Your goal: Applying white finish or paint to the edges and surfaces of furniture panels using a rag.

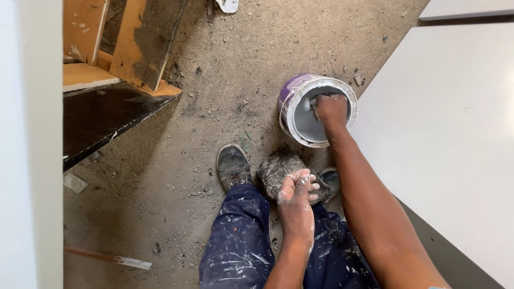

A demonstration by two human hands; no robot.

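Observation:
A purple bucket [292,96] with a white-smeared rim stands on the dirty floor, with grey-white paste inside. My right hand [330,109] reaches down into it, fingers closed around a small dark tool whose working end is hidden in the bucket. My left hand [297,200], smeared with white paste, grips the edge of a grey, crusted flat slab [276,167] held above my feet. My paint-spattered blue trousers [235,246] and a worn dark shoe [233,166] show below.
A large pale panel [450,128] fills the right side, close to the bucket. Wooden boards [136,43] and a dark shelf [101,115] stand at the upper left. A thin wooden strip [107,258] lies on the gritty floor; a white wall edge [29,144] runs along the left.

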